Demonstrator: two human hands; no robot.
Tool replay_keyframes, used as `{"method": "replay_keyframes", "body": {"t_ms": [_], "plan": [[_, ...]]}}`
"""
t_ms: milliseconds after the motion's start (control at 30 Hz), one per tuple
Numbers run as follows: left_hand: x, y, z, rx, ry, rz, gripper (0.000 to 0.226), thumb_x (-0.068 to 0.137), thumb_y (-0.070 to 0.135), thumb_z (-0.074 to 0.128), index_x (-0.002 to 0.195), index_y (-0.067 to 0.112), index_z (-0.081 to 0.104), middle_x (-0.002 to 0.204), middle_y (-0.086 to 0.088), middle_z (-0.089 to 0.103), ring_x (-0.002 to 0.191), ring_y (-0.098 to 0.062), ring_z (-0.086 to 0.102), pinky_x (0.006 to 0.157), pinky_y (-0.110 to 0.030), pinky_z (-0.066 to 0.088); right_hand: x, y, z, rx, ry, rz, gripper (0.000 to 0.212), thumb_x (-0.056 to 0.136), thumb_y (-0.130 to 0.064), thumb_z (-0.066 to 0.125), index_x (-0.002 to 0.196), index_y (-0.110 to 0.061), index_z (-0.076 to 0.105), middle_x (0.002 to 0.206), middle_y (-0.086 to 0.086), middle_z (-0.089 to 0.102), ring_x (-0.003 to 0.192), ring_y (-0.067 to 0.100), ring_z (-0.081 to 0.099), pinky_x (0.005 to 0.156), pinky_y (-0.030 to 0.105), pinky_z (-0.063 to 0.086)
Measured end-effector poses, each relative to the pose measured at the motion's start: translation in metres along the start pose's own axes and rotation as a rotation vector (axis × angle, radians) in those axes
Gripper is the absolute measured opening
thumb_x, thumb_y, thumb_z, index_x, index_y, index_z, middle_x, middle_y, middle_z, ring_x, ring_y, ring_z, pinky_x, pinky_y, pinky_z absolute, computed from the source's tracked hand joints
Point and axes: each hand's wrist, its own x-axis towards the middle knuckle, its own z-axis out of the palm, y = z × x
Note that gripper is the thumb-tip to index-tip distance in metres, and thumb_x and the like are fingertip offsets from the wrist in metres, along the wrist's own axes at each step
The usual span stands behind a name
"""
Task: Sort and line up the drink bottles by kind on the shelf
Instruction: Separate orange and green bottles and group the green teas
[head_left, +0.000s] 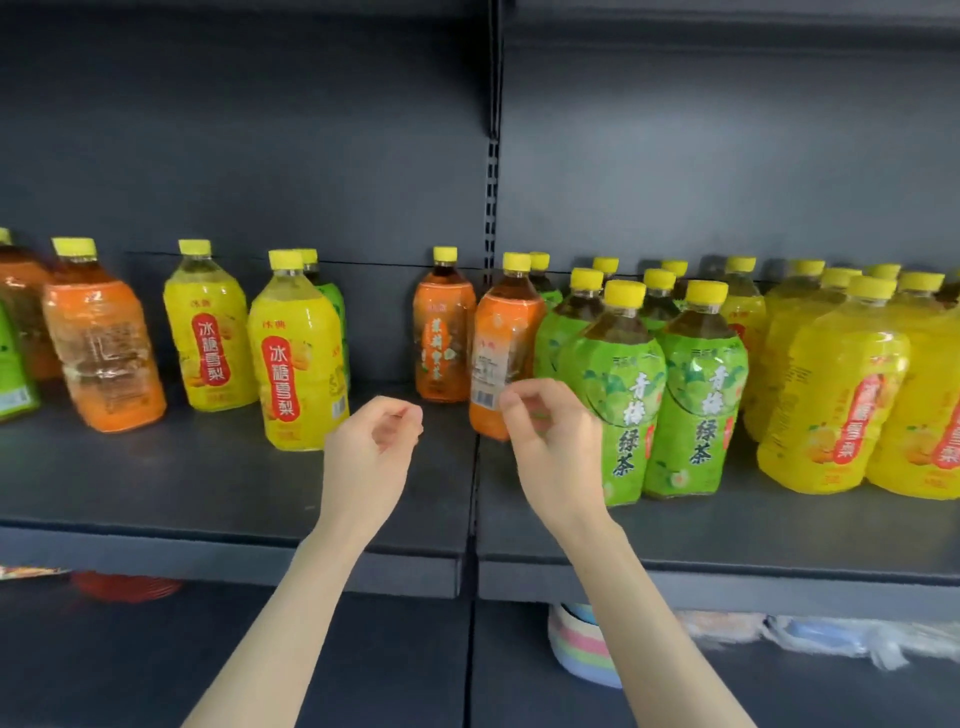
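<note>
Yellow-capped drink bottles stand on a dark grey shelf (208, 488). Two orange-label bottles (501, 343) (442, 332) stand mid-shelf. To their right come a block of green-label bottles (618, 395), then yellow-label bottles (831, 395). On the left stand two yellow-label bottles (296, 358) (208, 332), an orange-label one (101, 353) and a green-label one at the edge (13, 364). My left hand (371, 447) hovers with loosely curled fingers, holding nothing. My right hand (550, 431) is just in front of the nearer orange bottle, fingers loosely curled, holding nothing.
A slotted upright (491, 208) splits the back panel, and a seam (475, 499) divides the shelf boards. On the shelf below lie a red item (124, 584), stacked pastel bowls (576, 644) and plastic-wrapped goods (810, 634).
</note>
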Motion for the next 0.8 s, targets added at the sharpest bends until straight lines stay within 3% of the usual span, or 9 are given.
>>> {"method": "replay_keyframes", "body": {"t_ms": [133,300,433,567,700,800], "plan": [[0.042,-0.036,-0.013,0.001,-0.087,0.046,0.005,0.090,0.015,0.061,0.091,0.016,0.066,0.083,0.005,0.067,0.081,-0.009,0.063,0.068,-0.007,0.044,0.018,-0.004,0.050,-0.071,0.109,0.010,0.017,0.092,-0.018,0.059,0.102,-0.005,0.066,0.100,0.009,0.066,0.090,0.021,0.062,0.082,0.041,0.052],[0.095,-0.051,-0.002,-0.040,-0.111,0.029,0.017,0.091,0.022,0.061,0.105,0.013,0.063,0.093,0.007,0.062,0.082,-0.004,0.058,0.068,-0.004,0.043,0.054,-0.003,0.076,-0.245,0.187,0.045,0.031,0.091,-0.015,0.060,0.120,-0.005,0.057,0.120,0.012,0.058,0.112,0.030,0.053,0.095,0.042,0.043],[0.141,-0.057,0.019,-0.055,-0.088,0.024,0.031,0.092,0.030,0.058,0.118,0.013,0.055,0.113,0.000,0.061,0.100,-0.012,0.057,0.084,-0.023,0.045,0.083,0.001,0.088,-0.292,0.204,0.103,0.051,0.092,-0.017,0.059,0.139,-0.005,0.041,0.144,0.015,0.042,0.135,0.029,0.034,0.112,0.042,0.031],[0.181,-0.060,0.046,-0.137,-0.083,-0.018,0.042,0.093,0.032,0.056,0.128,0.011,0.047,0.129,-0.006,0.051,0.118,-0.020,0.050,0.092,-0.025,0.038,0.103,0.007,0.099,-0.335,0.186,0.110,0.066,0.095,-0.021,0.057,0.149,-0.005,0.023,0.155,0.016,0.028,0.145,0.027,0.021,0.118,0.042,0.019],[0.218,-0.062,0.070,-0.134,-0.121,-0.086,0.061,0.092,0.045,0.052,0.142,0.015,0.033,0.145,-0.007,0.039,0.132,-0.024,0.038,0.109,-0.043,0.034,0.121,0.013,0.109,-0.472,0.248,0.074,0.069,0.095,-0.025,0.056,0.149,-0.001,0.021,0.149,0.019,0.034,0.139,0.034,0.028,0.113,0.041,0.021],[0.232,-0.068,0.080,-0.121,-0.168,-0.147,0.072,0.089,0.055,0.051,0.145,0.016,0.029,0.146,-0.008,0.039,0.134,-0.028,0.037,0.109,-0.053,0.031,0.130,0.016,0.107,-0.584,0.242,0.041,0.071,0.095,-0.028,0.056,0.149,0.001,0.020,0.142,0.020,0.036,0.128,0.034,0.032,0.106,0.037,0.024]]}}
